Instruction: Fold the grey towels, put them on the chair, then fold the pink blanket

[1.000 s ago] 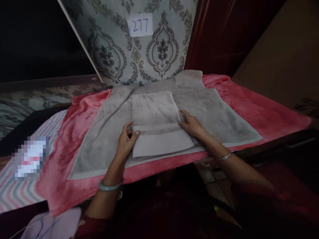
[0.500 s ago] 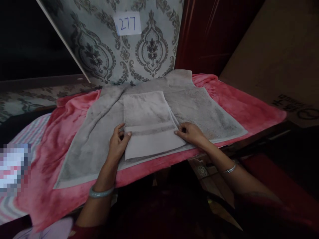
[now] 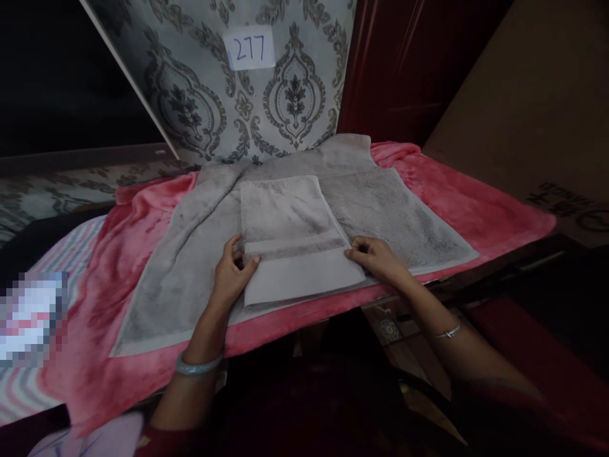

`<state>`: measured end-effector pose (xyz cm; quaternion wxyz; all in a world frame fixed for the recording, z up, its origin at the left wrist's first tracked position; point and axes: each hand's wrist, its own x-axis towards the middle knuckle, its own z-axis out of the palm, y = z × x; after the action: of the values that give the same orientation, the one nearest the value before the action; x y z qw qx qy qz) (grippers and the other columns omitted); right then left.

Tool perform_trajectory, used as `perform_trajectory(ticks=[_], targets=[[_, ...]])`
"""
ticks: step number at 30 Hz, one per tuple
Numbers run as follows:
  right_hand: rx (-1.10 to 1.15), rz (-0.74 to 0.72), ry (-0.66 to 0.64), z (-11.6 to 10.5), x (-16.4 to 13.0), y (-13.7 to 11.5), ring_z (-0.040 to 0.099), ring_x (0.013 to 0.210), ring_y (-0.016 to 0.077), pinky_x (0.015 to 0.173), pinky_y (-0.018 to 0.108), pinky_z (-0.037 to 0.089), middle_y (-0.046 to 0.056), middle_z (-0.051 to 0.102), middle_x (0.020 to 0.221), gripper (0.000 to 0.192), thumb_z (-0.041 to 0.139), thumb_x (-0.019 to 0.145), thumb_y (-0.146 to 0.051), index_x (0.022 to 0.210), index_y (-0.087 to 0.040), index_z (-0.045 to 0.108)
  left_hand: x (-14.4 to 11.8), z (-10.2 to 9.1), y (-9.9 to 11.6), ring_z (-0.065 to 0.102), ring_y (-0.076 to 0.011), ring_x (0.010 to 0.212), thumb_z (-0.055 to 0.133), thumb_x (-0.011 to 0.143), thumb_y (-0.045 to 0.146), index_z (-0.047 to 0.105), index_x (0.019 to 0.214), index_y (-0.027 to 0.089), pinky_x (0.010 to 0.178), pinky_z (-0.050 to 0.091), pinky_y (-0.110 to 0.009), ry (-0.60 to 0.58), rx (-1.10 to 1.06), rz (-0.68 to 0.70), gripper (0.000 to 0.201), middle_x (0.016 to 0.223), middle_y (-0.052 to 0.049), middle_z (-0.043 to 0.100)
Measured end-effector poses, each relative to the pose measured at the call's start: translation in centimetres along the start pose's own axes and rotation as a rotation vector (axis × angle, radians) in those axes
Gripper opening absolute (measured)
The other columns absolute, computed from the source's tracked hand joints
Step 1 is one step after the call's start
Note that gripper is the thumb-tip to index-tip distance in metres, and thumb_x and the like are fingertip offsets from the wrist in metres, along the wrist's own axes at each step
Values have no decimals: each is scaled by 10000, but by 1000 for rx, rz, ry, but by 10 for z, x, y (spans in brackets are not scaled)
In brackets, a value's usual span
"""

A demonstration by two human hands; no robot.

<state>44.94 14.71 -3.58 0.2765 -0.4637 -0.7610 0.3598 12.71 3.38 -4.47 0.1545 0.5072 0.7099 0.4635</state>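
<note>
A folded grey towel [image 3: 290,209] with a paler band near its front edge lies on a larger spread grey towel [image 3: 390,209]. My left hand [image 3: 233,270] pinches the folded towel's left edge, thumb on top and fingers at the side. On the opposite edge, my right hand [image 3: 373,257] grips the same towel between thumb and curled fingers. The fingertips tucked at the edges are partly hidden. Under both towels is a pink plush blanket [image 3: 495,212].
A dark screen [image 3: 71,82] stands at the back left. Behind is patterned wallpaper with a paper marked 277 [image 3: 250,47]. A large cardboard box [image 3: 537,114] leans at the right. Striped cloth [image 3: 71,244] lies at the left.
The view has shifted slightly, so everything sits a little further right. Both hands keep their hold on the folded towel's edges, and its right-side layers look more closely aligned.
</note>
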Motion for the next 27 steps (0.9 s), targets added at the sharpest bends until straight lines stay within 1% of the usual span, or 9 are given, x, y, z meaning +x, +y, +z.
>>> perform_trajectory(ticks=[2,5,9,13,15,17,20,23,27], targets=[[-22,13,-5,1,0,1,385,520,128,523,253,276,-49,417,526,281,551,730,-477,619,-240,448,0,0,1,562,-170,661,724,740,469,479,1430,182,639,438,-282,-7,-5,-10,786,743,17,603],[-161,2,16,6,-1,-1,406,538,138,547,267,271,-40,436,530,230,539,717,-416,610,-241,435,-1,-1,1,622,-204,723,728,725,466,462,1449,177,691,481,-319,0,-8,-40,824,825,-24,665],[-240,-53,54,15,-5,-2,461,573,163,575,281,295,-12,497,580,198,499,746,-392,634,-246,426,-3,-1,-1,700,-277,901,702,749,480,433,1479,178,791,526,-395,-8,-9,-60,834,1004,-113,738],[-275,-99,130,21,-8,1,507,631,184,613,293,340,20,570,670,179,505,774,-376,671,-245,438,-2,-2,-4,693,-322,1085,713,726,469,430,1491,188,897,530,-445,-25,-48,-89,863,1150,-160,732],[-287,-106,118,21,-7,3,517,648,187,631,295,355,28,587,697,158,517,775,-352,681,-242,454,-2,-2,-5,686,-319,1121,695,732,472,406,1510,184,939,522,-456,-45,-66,-94,878,1203,-169,719],[-298,-115,93,19,0,3,541,687,192,649,291,368,40,614,757,116,536,774,-329,717,-232,505,-2,-1,-4,672,-318,1163,677,740,476,394,1518,173,971,511,-460,-56,-78,-92,882,1242,-177,706],[-316,-124,71,15,19,-1,571,746,195,666,280,376,53,650,832,111,573,797,-323,787,-213,587,-1,-1,-5,655,-332,1202,687,726,461,437,1492,181,971,515,-461,-22,-78,-91,853,1264,-176,701],[-319,-86,40,13,51,-10,576,732,180,654,262,366,42,664,786,146,587,844,-319,769,-198,619,-1,-1,-6,668,-343,1176,699,722,463,475,1465,185,944,526,-467,9,-70,-85,824,1221,-171,720],[-332,-2,37,17,102,-25,565,683,153,604,239,330,11,649,703,185,619,851,-292,697,-189,615,-1,-2,-5,680,-326,1156,684,729,477,451,1479,169,953,526,-462,-10,-91,-91,844,1182,-165,735]])
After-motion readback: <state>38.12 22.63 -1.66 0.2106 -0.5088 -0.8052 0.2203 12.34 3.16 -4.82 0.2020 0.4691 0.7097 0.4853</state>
